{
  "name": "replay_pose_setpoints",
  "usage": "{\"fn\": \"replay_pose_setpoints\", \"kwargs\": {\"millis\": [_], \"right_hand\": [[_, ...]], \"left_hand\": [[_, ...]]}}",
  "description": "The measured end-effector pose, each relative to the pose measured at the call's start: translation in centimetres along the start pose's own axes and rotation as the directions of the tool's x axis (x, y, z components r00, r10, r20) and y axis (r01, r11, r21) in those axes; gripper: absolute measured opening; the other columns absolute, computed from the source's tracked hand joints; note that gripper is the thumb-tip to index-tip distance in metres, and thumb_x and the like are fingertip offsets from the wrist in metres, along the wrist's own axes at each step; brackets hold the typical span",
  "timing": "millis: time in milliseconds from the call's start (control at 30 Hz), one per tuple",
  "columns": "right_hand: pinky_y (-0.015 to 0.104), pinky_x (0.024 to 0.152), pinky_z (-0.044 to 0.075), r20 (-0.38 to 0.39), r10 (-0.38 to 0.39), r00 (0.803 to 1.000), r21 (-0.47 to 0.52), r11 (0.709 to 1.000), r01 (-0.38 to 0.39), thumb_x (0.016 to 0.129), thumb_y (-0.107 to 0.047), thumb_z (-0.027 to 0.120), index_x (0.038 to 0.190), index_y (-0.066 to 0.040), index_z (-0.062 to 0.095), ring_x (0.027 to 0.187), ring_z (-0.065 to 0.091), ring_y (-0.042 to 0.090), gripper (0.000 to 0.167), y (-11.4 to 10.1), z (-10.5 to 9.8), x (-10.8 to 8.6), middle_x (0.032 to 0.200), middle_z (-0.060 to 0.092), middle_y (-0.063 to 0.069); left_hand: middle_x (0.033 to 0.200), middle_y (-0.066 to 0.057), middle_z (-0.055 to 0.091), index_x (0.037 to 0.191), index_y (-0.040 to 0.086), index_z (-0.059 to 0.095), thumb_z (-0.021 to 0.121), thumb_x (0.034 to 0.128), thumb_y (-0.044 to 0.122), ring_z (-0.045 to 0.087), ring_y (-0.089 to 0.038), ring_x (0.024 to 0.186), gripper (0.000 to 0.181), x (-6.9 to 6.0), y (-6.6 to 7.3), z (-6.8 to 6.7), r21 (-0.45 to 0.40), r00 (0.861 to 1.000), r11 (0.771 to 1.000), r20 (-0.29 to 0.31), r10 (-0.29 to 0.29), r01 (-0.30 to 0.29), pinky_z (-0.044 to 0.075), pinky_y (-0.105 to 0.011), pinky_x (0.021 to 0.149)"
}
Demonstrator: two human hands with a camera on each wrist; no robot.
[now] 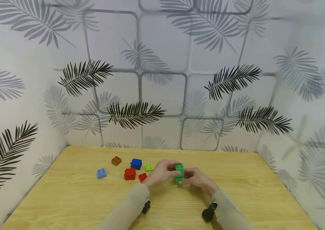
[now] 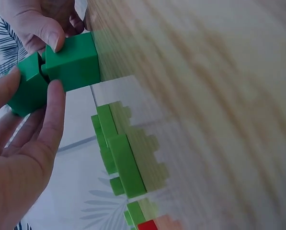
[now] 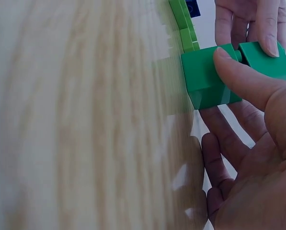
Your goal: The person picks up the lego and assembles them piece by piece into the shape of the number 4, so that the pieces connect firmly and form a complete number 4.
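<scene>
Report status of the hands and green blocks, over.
Left hand grips upper block; right hand grips lower block. Gap between blocks, upper one tilted. No obstruction seen.

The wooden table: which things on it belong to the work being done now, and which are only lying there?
In the work:
upper green block, in the left hand
lower green block, in the right hand

Apparently just lying about:
brown block
light blue block
dark blue block
larger red block
smaller red block
light green blocks
</scene>
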State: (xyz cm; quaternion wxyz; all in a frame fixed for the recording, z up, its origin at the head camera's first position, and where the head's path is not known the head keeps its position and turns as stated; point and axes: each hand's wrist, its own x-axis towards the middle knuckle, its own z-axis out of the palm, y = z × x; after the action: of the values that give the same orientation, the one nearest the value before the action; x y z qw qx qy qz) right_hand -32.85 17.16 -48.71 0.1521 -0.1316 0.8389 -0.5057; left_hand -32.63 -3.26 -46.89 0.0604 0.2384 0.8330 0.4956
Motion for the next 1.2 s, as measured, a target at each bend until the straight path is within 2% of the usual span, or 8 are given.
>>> {"fn": "replay_pose_setpoints", "kwargs": {"millis": [200,367,567,733,900,1033,1200], "right_hand": [[0.050,0.103,0.041,-0.023,0.010,1.000,0.019,1.000,-0.010,0.082,-0.021,0.080,0.118,-0.010,0.071,0.106,0.061,0.018,0.039,0.3,0.3,-0.1,0.109,0.072,0.004],[0.050,0.101,0.043,-0.034,-0.009,0.999,0.006,1.000,0.010,0.082,-0.020,0.080,0.117,-0.009,0.072,0.101,0.062,0.017,0.037,0.2,0.4,-0.2,0.104,0.073,0.002],[0.050,0.101,0.043,-0.075,-0.028,0.997,0.011,1.000,0.029,0.080,-0.019,0.082,0.113,-0.007,0.073,0.100,0.062,0.016,0.037,0.3,0.8,-0.1,0.103,0.074,0.005],[0.049,0.101,0.044,-0.100,-0.011,0.995,0.040,0.999,0.015,0.079,-0.018,0.083,0.110,-0.007,0.074,0.100,0.064,0.016,0.034,0.5,1.0,-0.2,0.102,0.074,0.004],[0.052,0.102,0.043,-0.079,-0.023,0.997,0.037,0.999,0.026,0.080,-0.020,0.082,0.113,-0.008,0.072,0.104,0.064,0.020,0.036,0.3,0.6,-0.5,0.106,0.073,0.006],[0.049,0.104,0.043,-0.059,-0.031,0.998,0.127,0.991,0.038,0.084,-0.021,0.078,0.126,-0.006,0.065,0.113,0.062,0.022,0.046,0.2,0.0,-1.0,0.121,0.068,0.008],[0.040,0.096,0.051,-0.061,-0.033,0.998,0.278,0.959,0.048,0.089,-0.020,0.073,0.135,-0.001,0.055,0.115,0.060,0.023,0.052,0.0,-0.3,-1.5,0.132,0.060,0.016]], "left_hand": [[0.116,0.002,0.069,0.132,0.014,0.063,0.070,0.0921,0.022,0.065,-0.011,0.104,0.042,-0.1,0.0,0.0,0.001,1.000,1.000,0.024,-0.009,0.009,0.054,-0.031,0.090],[0.109,0.005,0.071,0.127,0.015,0.066,0.070,0.0923,0.018,0.065,-0.008,0.097,0.035,-0.1,0.7,-0.1,0.040,0.998,0.999,0.055,-0.006,0.003,0.055,-0.028,0.084],[0.109,0.006,0.071,0.123,0.018,0.069,0.070,0.0917,0.018,0.066,-0.009,0.100,0.031,0.1,0.6,-0.4,0.094,0.998,0.996,0.068,0.002,-0.009,0.054,-0.031,0.089],[0.119,0.004,0.069,0.128,0.019,0.066,0.071,0.0911,0.018,0.065,-0.014,0.109,0.037,0.2,0.7,-0.3,0.146,0.997,0.989,0.077,-0.002,-0.010,0.052,-0.035,0.096],[0.119,0.003,0.070,0.128,0.016,0.066,0.071,0.0906,0.018,0.065,-0.015,0.109,0.038,0.2,0.9,-0.1,0.190,0.996,0.981,0.084,0.018,-0.034,0.052,-0.038,0.096],[0.116,0.005,0.070,0.126,0.018,0.067,0.071,0.0909,0.018,0.065,-0.011,0.105,0.036,0.2,1.0,-0.1,0.217,0.996,0.975,0.083,0.019,-0.037,0.052,-0.037,0.096],[0.116,0.005,0.071,0.126,0.019,0.067,0.073,0.0898,0.018,0.066,-0.008,0.101,0.037,0.2,0.9,-0.2,0.209,0.997,0.977,0.077,0.031,-0.047,0.053,-0.032,0.093]]}}
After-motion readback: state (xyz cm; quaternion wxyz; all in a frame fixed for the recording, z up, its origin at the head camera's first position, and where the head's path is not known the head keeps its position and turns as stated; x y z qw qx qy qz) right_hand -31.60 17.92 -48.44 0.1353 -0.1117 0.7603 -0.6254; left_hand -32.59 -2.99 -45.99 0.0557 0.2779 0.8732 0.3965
